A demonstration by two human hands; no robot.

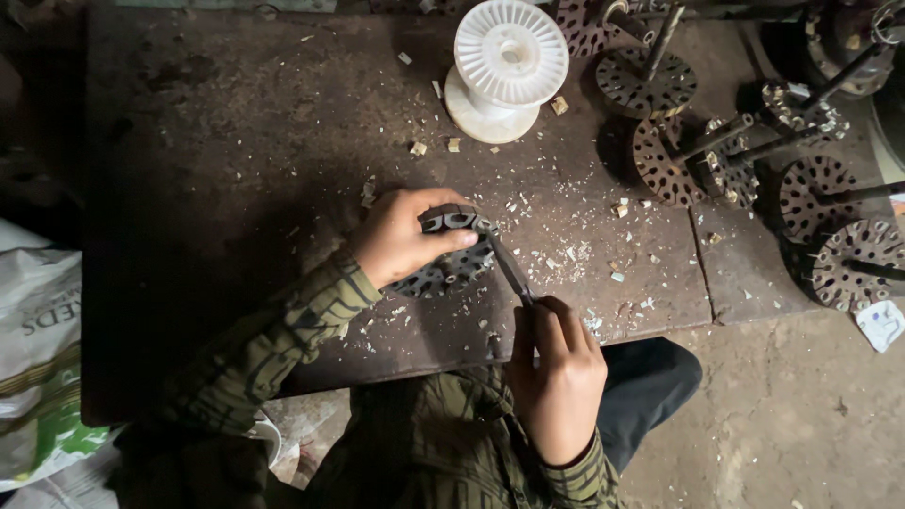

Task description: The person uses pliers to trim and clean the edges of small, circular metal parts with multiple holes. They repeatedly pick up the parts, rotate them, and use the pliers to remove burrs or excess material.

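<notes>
My left hand [403, 236] grips a dark round slotted metal core [451, 267] resting on the worn brown board [236, 188]. My right hand [556, 372] holds a thin dark metal tool [511, 269] by its handle. The tool's tip reaches the top rim of the core, close to my left thumb. My sleeves are olive green with a dark pattern.
A white plastic spool [504, 66] stands at the board's far middle. Several slotted metal cores on shafts [745, 151] lie at the right. Small pale scraps [575, 254] litter the board. A printed sack [38, 358] lies at left; bare concrete floor [792, 415] at lower right.
</notes>
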